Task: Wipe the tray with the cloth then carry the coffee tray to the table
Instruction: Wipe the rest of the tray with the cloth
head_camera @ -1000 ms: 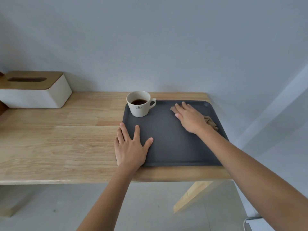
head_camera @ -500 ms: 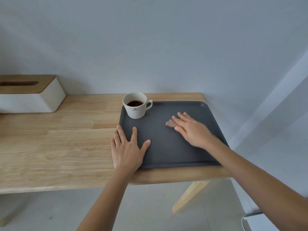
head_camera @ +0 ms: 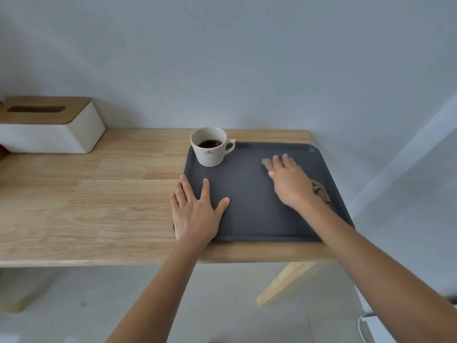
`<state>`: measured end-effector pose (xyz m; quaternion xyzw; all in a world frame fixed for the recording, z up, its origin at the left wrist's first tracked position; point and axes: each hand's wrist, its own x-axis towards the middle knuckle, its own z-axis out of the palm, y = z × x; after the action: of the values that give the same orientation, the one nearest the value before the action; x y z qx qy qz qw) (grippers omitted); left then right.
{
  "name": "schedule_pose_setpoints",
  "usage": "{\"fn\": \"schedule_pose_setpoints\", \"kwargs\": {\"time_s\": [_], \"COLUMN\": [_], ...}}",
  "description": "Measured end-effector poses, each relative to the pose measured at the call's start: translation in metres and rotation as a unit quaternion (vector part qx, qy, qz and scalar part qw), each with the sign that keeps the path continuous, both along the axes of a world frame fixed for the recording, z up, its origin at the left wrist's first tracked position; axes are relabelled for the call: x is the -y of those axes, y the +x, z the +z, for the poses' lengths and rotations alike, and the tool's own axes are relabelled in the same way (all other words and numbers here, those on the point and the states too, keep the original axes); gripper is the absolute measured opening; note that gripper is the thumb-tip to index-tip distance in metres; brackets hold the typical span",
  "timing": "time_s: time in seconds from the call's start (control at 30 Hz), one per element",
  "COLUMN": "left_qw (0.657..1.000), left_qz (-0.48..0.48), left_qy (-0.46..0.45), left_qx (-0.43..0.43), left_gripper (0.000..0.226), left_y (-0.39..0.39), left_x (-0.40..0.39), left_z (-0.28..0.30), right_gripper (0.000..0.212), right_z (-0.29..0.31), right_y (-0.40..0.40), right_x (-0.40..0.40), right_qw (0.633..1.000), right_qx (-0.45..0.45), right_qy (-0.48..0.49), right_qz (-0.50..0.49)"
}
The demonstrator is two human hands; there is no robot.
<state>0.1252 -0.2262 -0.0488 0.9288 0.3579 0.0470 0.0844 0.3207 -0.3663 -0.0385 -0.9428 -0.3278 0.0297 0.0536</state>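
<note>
A dark grey tray (head_camera: 249,209) lies on the right end of a wooden table (head_camera: 99,199). A white cup (head_camera: 210,147) with coffee in it stands in the tray's far left corner. My right hand (head_camera: 289,181) presses flat on a brown cloth (head_camera: 321,191) in the right half of the tray; the cloth shows beside my wrist and just past my fingertips, and my palm hides the rest of it. My left hand (head_camera: 195,214) lies flat with fingers spread across the tray's near left rim, partly on the table.
A white tissue box with a wooden lid (head_camera: 47,125) stands at the far left against the grey wall. The table's right edge runs close beside the tray, and a slanted wooden leg (head_camera: 284,280) shows below. A white object (head_camera: 371,325) sits on the floor at lower right.
My right hand has slid with the cloth from the tray's middle toward its far right part. My left hand stays pressed on the tray's near left rim. The cup has not moved.
</note>
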Motion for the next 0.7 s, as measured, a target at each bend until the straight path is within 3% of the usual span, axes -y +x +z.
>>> {"fn": "schedule_pose_setpoints", "kwargs": {"time_s": [0.13, 0.2, 0.27, 0.4, 0.5, 0.57, 0.7], "left_qw": [1.000, 1.000, 1.000, 0.998, 0.986, 0.972, 0.920], "left_qz": [-0.003, -0.007, -0.012, -0.039, -0.095, -0.149, -0.240], "left_qy": [-0.003, -0.007, -0.011, -0.028, -0.086, -0.120, -0.287], "left_qx": [-0.002, -0.004, 0.000, 0.045, 0.108, 0.135, 0.113], "left_gripper": [0.078, 0.077, 0.076, 0.066, 0.060, 0.063, 0.080], "left_y": [-0.001, -0.002, -0.003, -0.002, 0.012, 0.027, 0.057], "left_x": [0.001, 0.001, 0.002, 0.005, 0.012, 0.018, 0.023], "left_z": [0.001, 0.001, 0.002, 0.006, 0.013, 0.017, 0.031], "right_gripper": [0.050, 0.048, 0.047, 0.046, 0.002, 0.014, 0.008], "right_z": [0.011, 0.024, 0.034, 0.038, 0.041, 0.052, 0.082], "right_y": [-0.062, -0.064, -0.047, -0.019, -0.025, -0.030, -0.035], "right_x": [0.012, 0.021, 0.034, 0.053, 0.052, 0.054, 0.060], "right_qw": [0.996, 0.986, 0.977, 0.988, 0.974, 0.968, 0.954], "right_qx": [-0.050, -0.136, -0.165, -0.147, -0.184, -0.174, -0.170], "right_qy": [0.011, 0.068, 0.129, 0.035, 0.115, 0.154, 0.215], "right_qz": [0.068, 0.075, 0.052, 0.033, 0.067, 0.097, 0.120]}}
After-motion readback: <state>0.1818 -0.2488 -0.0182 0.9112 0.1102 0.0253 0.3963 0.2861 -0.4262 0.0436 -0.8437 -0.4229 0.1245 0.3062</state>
